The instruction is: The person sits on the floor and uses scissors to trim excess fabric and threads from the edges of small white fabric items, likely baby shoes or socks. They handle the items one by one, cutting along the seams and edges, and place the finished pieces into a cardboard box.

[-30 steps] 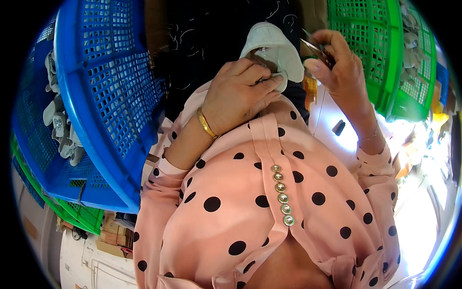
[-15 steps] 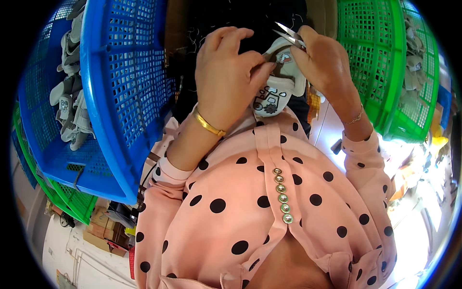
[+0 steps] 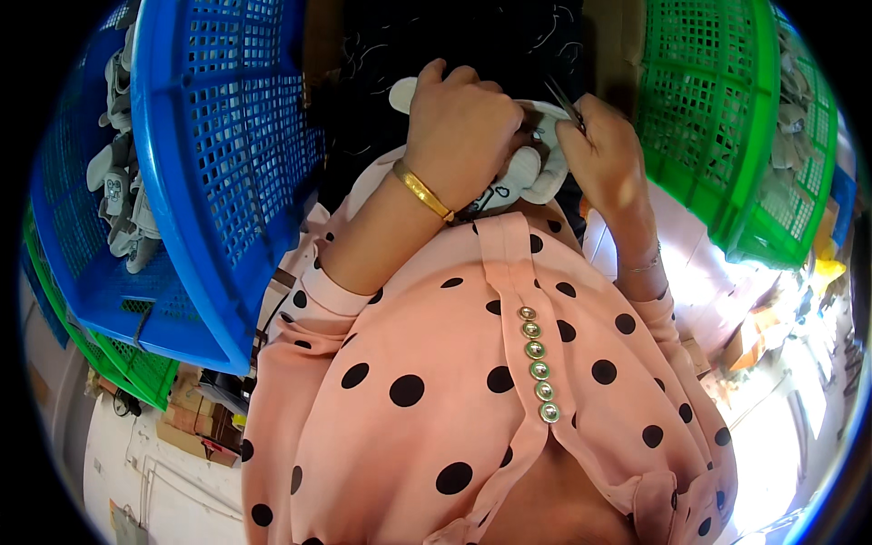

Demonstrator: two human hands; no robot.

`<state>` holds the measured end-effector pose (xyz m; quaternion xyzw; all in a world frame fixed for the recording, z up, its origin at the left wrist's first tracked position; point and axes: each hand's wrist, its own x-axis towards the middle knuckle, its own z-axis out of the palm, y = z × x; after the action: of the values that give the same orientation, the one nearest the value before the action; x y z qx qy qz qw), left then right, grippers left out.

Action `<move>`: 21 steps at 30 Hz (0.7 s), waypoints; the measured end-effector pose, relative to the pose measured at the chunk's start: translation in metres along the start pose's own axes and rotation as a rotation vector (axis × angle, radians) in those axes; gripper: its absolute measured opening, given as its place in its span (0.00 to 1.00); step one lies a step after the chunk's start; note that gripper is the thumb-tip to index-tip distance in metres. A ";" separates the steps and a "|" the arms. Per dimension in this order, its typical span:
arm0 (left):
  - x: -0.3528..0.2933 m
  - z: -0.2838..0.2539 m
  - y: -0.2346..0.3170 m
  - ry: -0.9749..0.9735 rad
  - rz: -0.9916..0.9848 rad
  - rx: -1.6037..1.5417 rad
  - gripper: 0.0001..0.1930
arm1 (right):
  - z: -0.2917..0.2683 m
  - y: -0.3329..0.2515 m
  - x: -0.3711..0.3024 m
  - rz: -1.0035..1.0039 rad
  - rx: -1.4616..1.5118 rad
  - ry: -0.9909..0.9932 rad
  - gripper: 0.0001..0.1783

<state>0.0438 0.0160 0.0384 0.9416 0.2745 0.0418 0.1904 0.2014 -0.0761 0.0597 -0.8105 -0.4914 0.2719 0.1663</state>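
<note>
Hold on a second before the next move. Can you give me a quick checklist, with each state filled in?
1. Snips secured in the right hand: ok, held between thumb and fingers.
2. Blade tips clear of the left hand: ok, a gap shows and they point up and away.
3. Blades open or closed: cannot tell, too small and dark.
4. Left grip firm on the small pale shoe: cannot tell, the hand lies over it and hides the fingertips.
5. Shoe fully in view: not ok, the left hand covers part of it.
6. Left hand clear of the blue basket: ok, space shows between them.
</note>
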 end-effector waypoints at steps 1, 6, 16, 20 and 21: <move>-0.002 0.004 -0.002 0.010 -0.019 -0.071 0.08 | -0.001 0.003 0.000 -0.018 0.027 -0.026 0.11; 0.002 0.010 -0.005 0.004 -0.079 -0.252 0.05 | -0.003 0.017 0.004 -0.086 0.219 -0.126 0.14; 0.012 0.009 -0.014 0.045 0.081 -0.280 0.04 | -0.064 -0.024 -0.004 -0.564 -0.725 -0.093 0.19; 0.025 -0.008 -0.017 -0.039 0.165 -0.219 0.06 | -0.070 -0.032 0.002 -0.724 -0.909 -0.202 0.16; 0.028 -0.014 -0.017 -0.071 0.183 -0.186 0.06 | -0.070 -0.032 0.002 -0.728 -0.928 -0.211 0.15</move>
<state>0.0563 0.0491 0.0436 0.9419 0.1752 0.0510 0.2820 0.2223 -0.0599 0.1321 -0.5467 -0.8187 0.0336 -0.1722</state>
